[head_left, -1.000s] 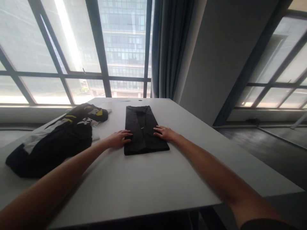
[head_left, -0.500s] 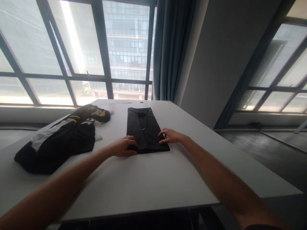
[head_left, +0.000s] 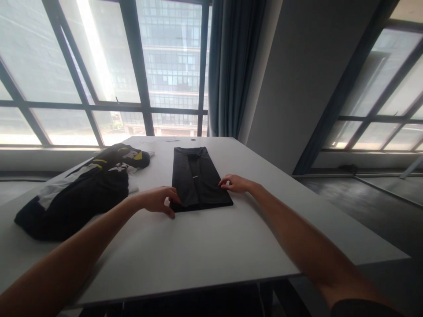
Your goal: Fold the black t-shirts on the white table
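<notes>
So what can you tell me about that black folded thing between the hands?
The folded black garment is a long, flat rectangle of dark cloth lying on the white table, with a seam down its middle. The left hand touches its near left corner; the right hand rests fingertips on its right edge.

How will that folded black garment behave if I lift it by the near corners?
The folded black garment lies flat and thin, so it is probably soft and would sag between the left hand and right hand. Its stacked layers may slide open. On the smooth white table it likely pushes easily.
</notes>
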`<state>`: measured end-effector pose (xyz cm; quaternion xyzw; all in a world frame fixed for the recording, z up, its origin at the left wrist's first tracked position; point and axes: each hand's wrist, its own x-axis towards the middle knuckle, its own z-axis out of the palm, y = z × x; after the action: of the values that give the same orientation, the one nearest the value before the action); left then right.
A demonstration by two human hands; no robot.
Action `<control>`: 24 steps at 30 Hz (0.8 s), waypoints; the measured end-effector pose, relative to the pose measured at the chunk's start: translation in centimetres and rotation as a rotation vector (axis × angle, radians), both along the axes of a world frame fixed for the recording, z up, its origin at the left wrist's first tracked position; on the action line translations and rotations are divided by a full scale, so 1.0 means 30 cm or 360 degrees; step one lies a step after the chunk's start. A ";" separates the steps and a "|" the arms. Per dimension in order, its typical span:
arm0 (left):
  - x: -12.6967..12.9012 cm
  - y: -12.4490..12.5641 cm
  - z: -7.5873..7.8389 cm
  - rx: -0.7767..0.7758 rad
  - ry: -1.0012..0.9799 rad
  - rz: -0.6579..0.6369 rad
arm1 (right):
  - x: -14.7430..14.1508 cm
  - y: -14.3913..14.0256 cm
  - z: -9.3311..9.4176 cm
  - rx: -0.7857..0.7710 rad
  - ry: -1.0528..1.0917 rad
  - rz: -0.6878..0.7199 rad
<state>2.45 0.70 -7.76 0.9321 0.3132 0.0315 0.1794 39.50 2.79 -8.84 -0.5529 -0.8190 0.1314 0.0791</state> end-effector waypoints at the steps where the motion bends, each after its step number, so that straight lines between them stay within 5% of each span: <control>1: -0.012 0.008 -0.004 0.0019 0.0008 -0.0003 | 0.007 0.001 -0.003 0.0035 -0.0005 -0.0023; 9: -0.026 0.045 -0.069 0.0460 0.0051 0.0132 | 0.027 0.014 -0.025 0.0080 0.0122 0.0067; 15: -0.004 0.026 -0.057 0.0444 0.0110 0.0124 | 0.048 0.030 -0.033 -0.0138 0.0182 0.0227; 24: 0.023 0.028 -0.107 0.0668 -0.0107 0.0270 | 0.003 0.059 -0.090 0.0409 0.0221 0.0225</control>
<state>3.15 1.52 -10.97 0.9177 0.3708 0.1420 -0.0115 39.60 4.56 -11.55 -0.4689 -0.8585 0.0686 0.1961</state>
